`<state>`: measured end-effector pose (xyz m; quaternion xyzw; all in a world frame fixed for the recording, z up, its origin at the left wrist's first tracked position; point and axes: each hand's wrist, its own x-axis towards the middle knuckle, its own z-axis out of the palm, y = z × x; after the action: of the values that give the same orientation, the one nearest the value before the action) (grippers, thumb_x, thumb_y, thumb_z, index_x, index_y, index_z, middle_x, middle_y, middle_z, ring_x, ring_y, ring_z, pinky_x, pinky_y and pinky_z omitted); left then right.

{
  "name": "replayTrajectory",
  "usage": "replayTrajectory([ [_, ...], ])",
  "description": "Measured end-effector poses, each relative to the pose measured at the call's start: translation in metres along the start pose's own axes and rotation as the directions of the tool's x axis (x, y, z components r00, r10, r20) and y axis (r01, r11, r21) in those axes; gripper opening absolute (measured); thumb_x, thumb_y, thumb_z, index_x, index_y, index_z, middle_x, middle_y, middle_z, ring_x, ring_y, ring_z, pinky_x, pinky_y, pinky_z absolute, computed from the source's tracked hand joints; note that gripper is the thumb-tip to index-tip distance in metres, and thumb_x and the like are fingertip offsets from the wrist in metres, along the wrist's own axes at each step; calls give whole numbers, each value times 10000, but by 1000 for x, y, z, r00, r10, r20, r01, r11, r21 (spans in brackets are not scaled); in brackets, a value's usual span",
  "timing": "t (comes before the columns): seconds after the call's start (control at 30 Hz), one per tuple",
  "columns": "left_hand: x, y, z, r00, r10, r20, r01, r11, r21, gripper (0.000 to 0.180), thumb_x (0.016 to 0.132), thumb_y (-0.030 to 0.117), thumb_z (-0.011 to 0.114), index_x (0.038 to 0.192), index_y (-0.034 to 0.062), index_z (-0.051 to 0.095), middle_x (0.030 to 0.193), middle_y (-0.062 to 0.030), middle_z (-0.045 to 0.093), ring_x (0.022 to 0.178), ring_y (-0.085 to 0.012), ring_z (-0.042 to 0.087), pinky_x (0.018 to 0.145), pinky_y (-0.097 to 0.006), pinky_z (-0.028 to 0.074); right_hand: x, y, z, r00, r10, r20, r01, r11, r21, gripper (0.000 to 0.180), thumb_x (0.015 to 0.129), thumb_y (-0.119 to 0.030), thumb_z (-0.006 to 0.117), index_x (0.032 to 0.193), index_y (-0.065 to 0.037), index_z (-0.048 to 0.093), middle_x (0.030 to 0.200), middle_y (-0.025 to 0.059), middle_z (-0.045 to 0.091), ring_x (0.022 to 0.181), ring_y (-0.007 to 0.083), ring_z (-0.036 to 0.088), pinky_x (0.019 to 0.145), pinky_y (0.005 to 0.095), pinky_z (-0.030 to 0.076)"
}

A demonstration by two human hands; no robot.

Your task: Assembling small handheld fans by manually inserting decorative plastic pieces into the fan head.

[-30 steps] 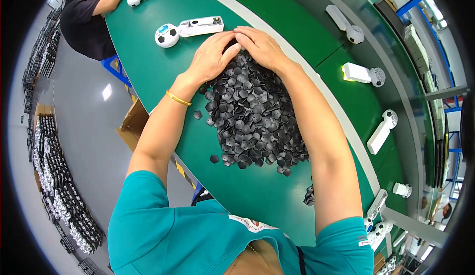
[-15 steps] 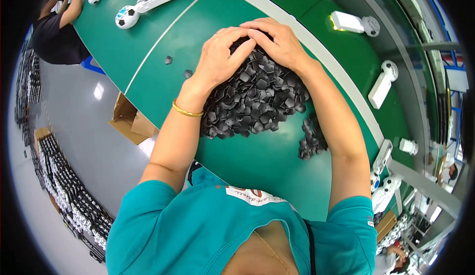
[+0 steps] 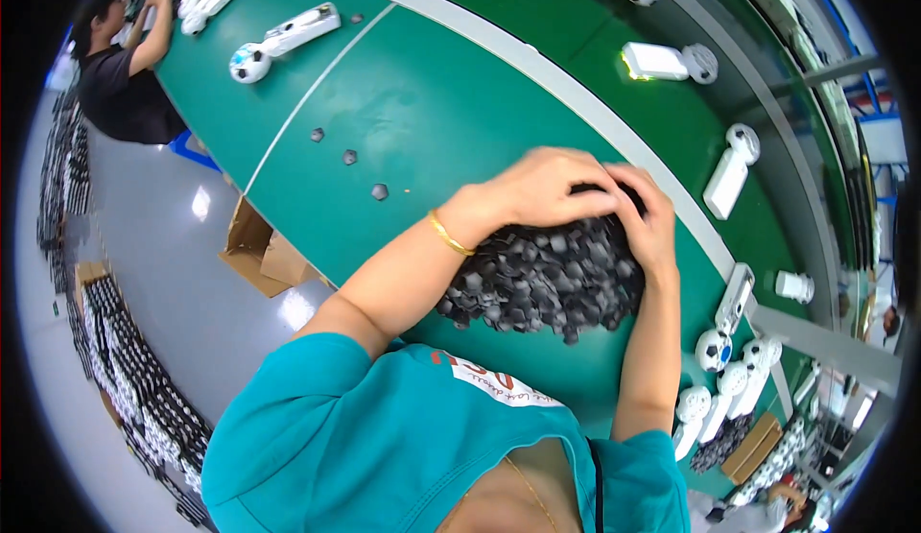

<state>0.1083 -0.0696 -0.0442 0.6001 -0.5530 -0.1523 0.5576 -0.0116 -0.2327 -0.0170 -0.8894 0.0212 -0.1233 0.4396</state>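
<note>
The heap of small dark grey discs [image 3: 547, 284] lay flat-piled and jumbled on the green counter [image 3: 422, 120], matte and overlapping. My left hand [image 3: 542, 188] and right hand [image 3: 652, 226] rested spread over its 12 o'clock edge, fingers open, cupping it; three strays [image 3: 347, 157] sat toward 10 o'clock

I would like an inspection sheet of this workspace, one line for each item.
Surface: green table with a pale strip along its far side.
Job's things: heap of small dark grey pieces near the table's front edge.
Clutter: three loose dark pieces; white devices lying around.
Grippers: left hand and right hand lie on the heap's far side.
Cables: nothing seen.
Surroundings: another person at the table; cardboard box on the floor.
</note>
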Motion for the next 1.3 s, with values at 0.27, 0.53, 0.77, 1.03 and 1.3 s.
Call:
replayTrajectory([
  [0.27,-61,8,-109,963,89,-255,14,926,377,265,843,185,654,1072,53,639,1130,-122,631,1079,-292,569,954,-380,448,-29,-5,-6,996,89,-30,-88,995,40,329,875,-225,610,1104,10,629,1131,138,624,1092,250,559,965,358,407],
  [0.53,-185,-8,-166,667,-173,-725,681,537,498,452,881,235,607,1259,7,509,1295,-216,506,1221,-342,477,1028,-403,382,-5,-25,16,1000,-6,18,8,995,-101,406,845,-316,646,1120,-18,638,1215,141,602,1197,308,513,1022,411,382],
  [0.77,-108,-32,-160,843,-160,-514,413,804,427,510,886,277,597,1286,-11,466,1290,-233,499,1226,-368,461,1044,-416,360,13,-46,23,998,-40,49,50,976,-210,521,873,-413,581,1235,-40,571,1379,154,474,1302,323,413,1080,424,309],
  [1.03,-81,-167,-279,805,-54,-591,569,356,741,514,901,334,588,1229,-53,503,1274,-274,504,1220,-408,450,1036,-461,359,80,-33,31,976,5,218,70,941,-331,567,863,-372,603,1324,-65,482,1426,177,401,1329,334,374,1107,416,281],
  [1.3,-65,-80,-181,932,-179,-314,331,772,543,468,860,193,634,1250,-26,495,1287,-241,505,1235,-393,451,1047,-436,367,223,53,-35,959,41,-281,-199,803,-561,692,782,-271,697,1386,-136,389,1451,172,349,1323,352,360,1078,422,336],
])
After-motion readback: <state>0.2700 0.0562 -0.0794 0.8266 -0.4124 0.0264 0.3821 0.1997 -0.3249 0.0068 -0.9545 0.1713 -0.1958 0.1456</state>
